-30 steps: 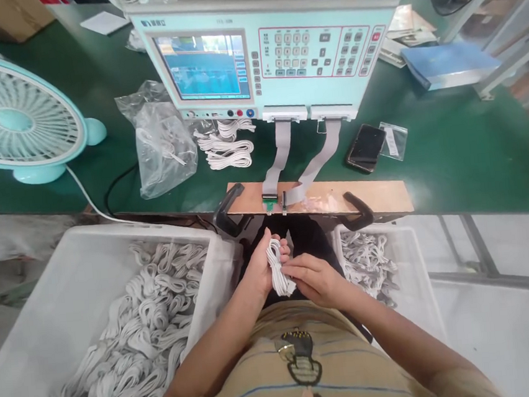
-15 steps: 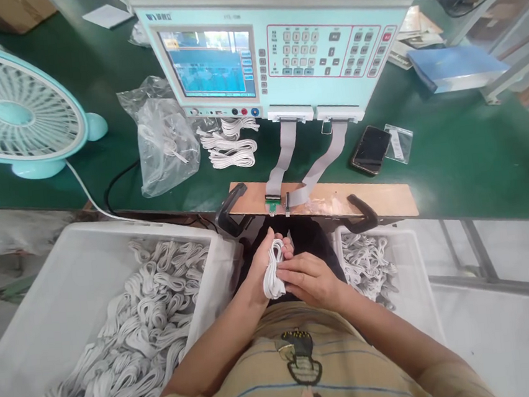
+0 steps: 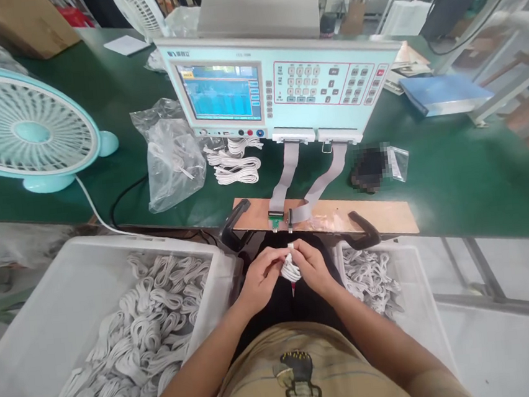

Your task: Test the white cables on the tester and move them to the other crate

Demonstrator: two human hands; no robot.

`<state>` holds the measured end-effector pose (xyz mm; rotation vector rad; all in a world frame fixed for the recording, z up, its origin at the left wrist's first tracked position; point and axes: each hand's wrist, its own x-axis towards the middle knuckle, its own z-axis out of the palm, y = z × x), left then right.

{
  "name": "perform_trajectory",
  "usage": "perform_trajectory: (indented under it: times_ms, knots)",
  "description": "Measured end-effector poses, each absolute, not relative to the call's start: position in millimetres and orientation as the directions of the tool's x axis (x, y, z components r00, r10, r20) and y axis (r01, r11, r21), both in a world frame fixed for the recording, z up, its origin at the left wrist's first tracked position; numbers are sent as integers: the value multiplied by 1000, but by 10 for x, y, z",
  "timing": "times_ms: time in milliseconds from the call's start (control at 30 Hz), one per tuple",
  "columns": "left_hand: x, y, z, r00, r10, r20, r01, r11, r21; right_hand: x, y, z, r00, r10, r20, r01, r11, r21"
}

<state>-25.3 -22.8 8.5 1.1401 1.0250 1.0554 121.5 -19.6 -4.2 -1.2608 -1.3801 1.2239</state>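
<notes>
Between my two hands, just below the table's front edge, is a coiled white cable [image 3: 291, 269]. My left hand [image 3: 263, 276] pinches it from the left side. From the right, my right hand [image 3: 313, 266] is closed on the same coil, and a white cable end [image 3: 290, 246] pokes up by its fingertips. Straight ahead, a wooden board [image 3: 336, 214] carries a small green circuit board [image 3: 275, 221] with a connector. Grey ribbon cables [image 3: 285, 174] run from there up to a light-blue tester [image 3: 323, 86] with a lit screen.
A large white bin [image 3: 70, 248] of coiled cables stands at left, a smaller white bin [image 3: 417, 283] at right. Black clamps [image 3: 365, 231] hold the board. On the green table [image 3: 455, 186] are a fan [image 3: 31, 130], a plastic bag [image 3: 174, 163] and more coiled cables [image 3: 236, 173].
The cable coil has turned and now sits lower between both hands, with one end pointing up. My right hand has moved up and forward beside it. The camera view has tilted upward.
</notes>
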Motion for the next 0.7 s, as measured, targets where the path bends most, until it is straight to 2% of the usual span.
perform_trajectory:
  times_ms: [67, 167, 300, 467, 567, 700]
  knots:
    - [-313, -136, 119, 312, 947, -70, -99, 106, 989, 1187, -128, -79, -77, 996, -54, 76, -48, -996]
    - [-337, -18, 102, 373, 925, -77, -66, 110, 992, 1150, -74, -141, 18, 993, -119, 7, -119, -993]
    - [-306, 39, 16, 361, 924, -126, -38, 149, 988, 1143, -51, -206, 108, 981, -162, -33, -159, -987]
    - [-260, 24, -72, 294, 932, -211, -118, 254, 960, 1156, -27, -203, 92, 979, -185, -61, -180, -982]
    - [-259, 39, -76, 236, 942, -238, -91, 265, 960, 1138, -7, -177, 70, 964, -256, -172, -241, -955]
    - [-290, 117, -31, 314, 937, -153, 45, 146, 988, 1102, 29, -156, 71, 935, -347, -362, -300, -883]
